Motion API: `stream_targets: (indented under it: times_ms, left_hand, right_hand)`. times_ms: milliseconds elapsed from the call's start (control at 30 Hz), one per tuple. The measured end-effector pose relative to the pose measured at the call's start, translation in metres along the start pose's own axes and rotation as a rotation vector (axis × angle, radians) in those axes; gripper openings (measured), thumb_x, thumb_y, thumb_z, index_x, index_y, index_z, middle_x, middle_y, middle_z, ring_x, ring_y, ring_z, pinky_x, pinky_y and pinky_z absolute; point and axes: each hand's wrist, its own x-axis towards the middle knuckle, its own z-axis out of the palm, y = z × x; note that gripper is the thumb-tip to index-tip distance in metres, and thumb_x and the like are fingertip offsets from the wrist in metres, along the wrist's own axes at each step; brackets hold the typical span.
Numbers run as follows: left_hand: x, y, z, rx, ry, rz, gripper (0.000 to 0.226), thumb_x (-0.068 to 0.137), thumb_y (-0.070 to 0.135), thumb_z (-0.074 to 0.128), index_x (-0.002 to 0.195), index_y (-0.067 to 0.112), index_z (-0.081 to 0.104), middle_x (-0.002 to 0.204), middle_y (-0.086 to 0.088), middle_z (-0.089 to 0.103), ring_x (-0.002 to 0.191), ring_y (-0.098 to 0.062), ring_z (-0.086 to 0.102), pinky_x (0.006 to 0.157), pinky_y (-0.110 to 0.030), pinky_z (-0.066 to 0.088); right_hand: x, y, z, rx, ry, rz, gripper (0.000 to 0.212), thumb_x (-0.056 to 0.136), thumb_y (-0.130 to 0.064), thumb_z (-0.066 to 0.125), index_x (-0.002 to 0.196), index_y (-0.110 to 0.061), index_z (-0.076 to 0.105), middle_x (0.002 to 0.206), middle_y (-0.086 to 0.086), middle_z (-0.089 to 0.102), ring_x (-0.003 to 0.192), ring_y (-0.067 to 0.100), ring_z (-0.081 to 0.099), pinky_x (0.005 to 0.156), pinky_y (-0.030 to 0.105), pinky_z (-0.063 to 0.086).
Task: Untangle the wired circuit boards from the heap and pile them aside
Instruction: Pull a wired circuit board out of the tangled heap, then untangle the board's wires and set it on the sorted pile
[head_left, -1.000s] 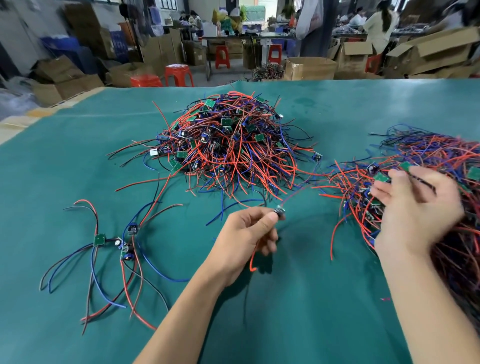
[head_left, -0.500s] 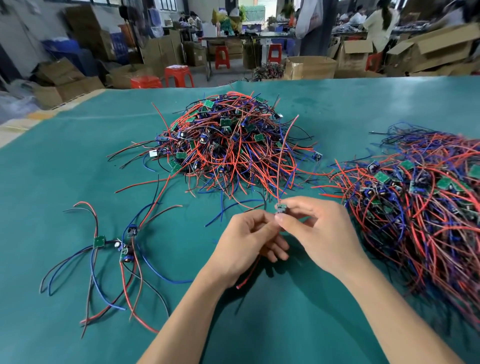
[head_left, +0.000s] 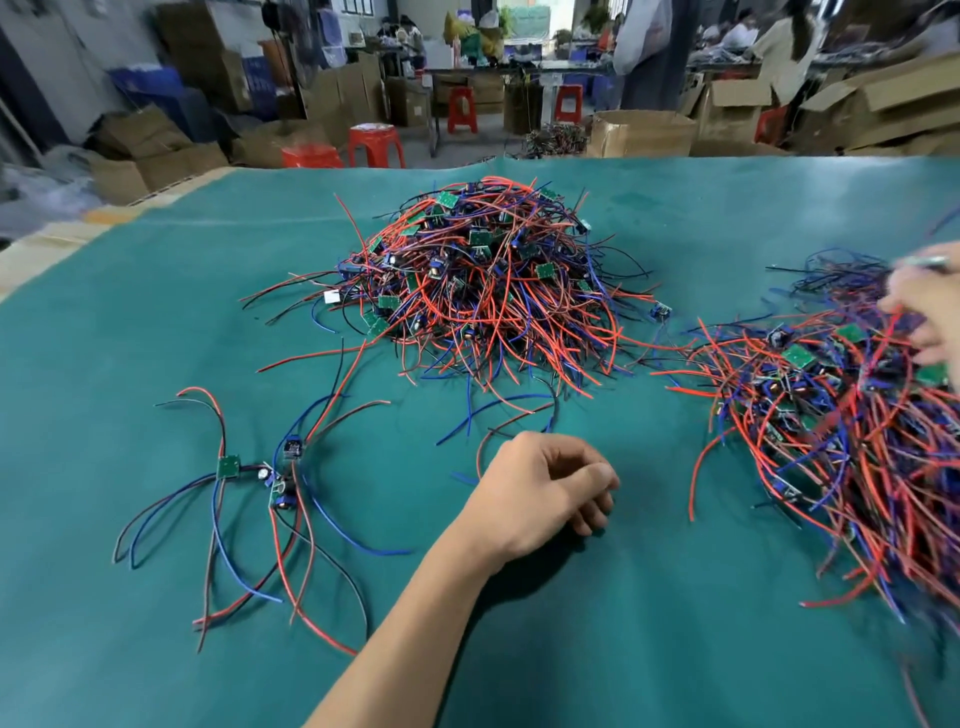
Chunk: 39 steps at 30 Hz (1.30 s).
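A busy workshop, cardboard boxes and red stools at the back, and in front a wide green table mat (head_left: 675, 597). Two big tangles sit on it: the central heap (head_left: 483, 291) of red, blue and black leads, and a second sprawling pile (head_left: 841, 447) at the right edge. Well apart at the left lie a few separated boards (head_left: 260, 478), their wires splayed flat.

Each unit looks feather-light, I'd judge: a small stiff green board trailing floppy, springy leads that snag on their neighbours. Better to pinch the board itself and ease it out than to yank a wire, since the solder joints may be fragile.

The left hand (head_left: 540, 493) rests low on the mat in front of the heap, forearm stretched in from below, fingers loosely curled with nothing in them. The right hand (head_left: 930, 312) is over the far side of the right pile, blurred and half cut off; I cannot tell whether its fingers pinch anything.
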Motion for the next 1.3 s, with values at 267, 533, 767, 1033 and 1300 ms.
stream_targets:
  times_ms: [267, 533, 767, 1033, 1300]
  left_hand:
    - [0.002, 0.003, 0.001, -0.028, 0.075, -0.019, 0.014, 0.096, 0.001, 0.054, 0.091, -0.006, 0.065, 0.072, -0.011, 0.067, 0.055, -0.018, 0.061, 0.052, -0.025, 0.052]
    - [0.001, 0.003, 0.000, -0.040, 0.096, -0.016, 0.015, 0.095, -0.003, 0.051, 0.094, -0.008, 0.065, 0.072, -0.011, 0.066, 0.056, -0.016, 0.060, 0.055, -0.021, 0.051]
    - [0.002, 0.002, 0.000, -0.037, 0.102, -0.021, 0.016, 0.094, -0.003, 0.050, 0.092, -0.005, 0.066, 0.072, -0.009, 0.066, 0.056, -0.016, 0.061, 0.055, -0.022, 0.052]
    - [0.002, 0.003, -0.001, -0.084, 0.115, -0.022, 0.015, 0.094, -0.005, 0.050, 0.098, -0.007, 0.064, 0.076, -0.014, 0.066, 0.058, -0.020, 0.060, 0.056, -0.023, 0.052]
    - [0.005, 0.006, -0.003, -0.300, 0.221, -0.027, 0.025, 0.096, -0.003, 0.051, 0.121, 0.001, 0.052, 0.090, -0.019, 0.065, 0.066, -0.025, 0.064, 0.061, -0.031, 0.056]
  right_hand:
    - [0.014, -0.037, 0.027, -0.708, -0.124, -0.166, 0.020, 0.073, -0.050, 0.065, 0.066, -0.033, 0.057, 0.079, 0.006, 0.074, 0.082, 0.036, 0.071, 0.076, 0.041, 0.058]
    - [-0.034, -0.070, 0.190, -0.630, -0.648, -0.291, 0.049, 0.097, -0.042, 0.062, 0.139, -0.020, 0.051, 0.139, 0.012, 0.052, 0.128, 0.034, 0.054, 0.101, 0.045, 0.049]
    - [-0.028, -0.066, 0.208, -0.530, -0.425, -0.200, 0.002, 0.090, -0.020, 0.071, 0.091, -0.020, 0.069, 0.110, 0.015, 0.066, 0.108, 0.039, 0.059, 0.082, 0.040, 0.049]
    - [-0.033, -0.078, 0.167, -0.351, -0.306, -0.117, 0.029, 0.088, -0.035, 0.073, 0.062, -0.026, 0.064, 0.087, 0.012, 0.072, 0.096, 0.038, 0.063, 0.074, 0.035, 0.047]
    - [-0.080, -0.061, 0.112, -0.075, -0.535, -0.015, 0.023, 0.085, -0.037, 0.075, 0.066, -0.022, 0.075, 0.060, 0.004, 0.069, 0.056, 0.018, 0.067, 0.056, 0.031, 0.051]
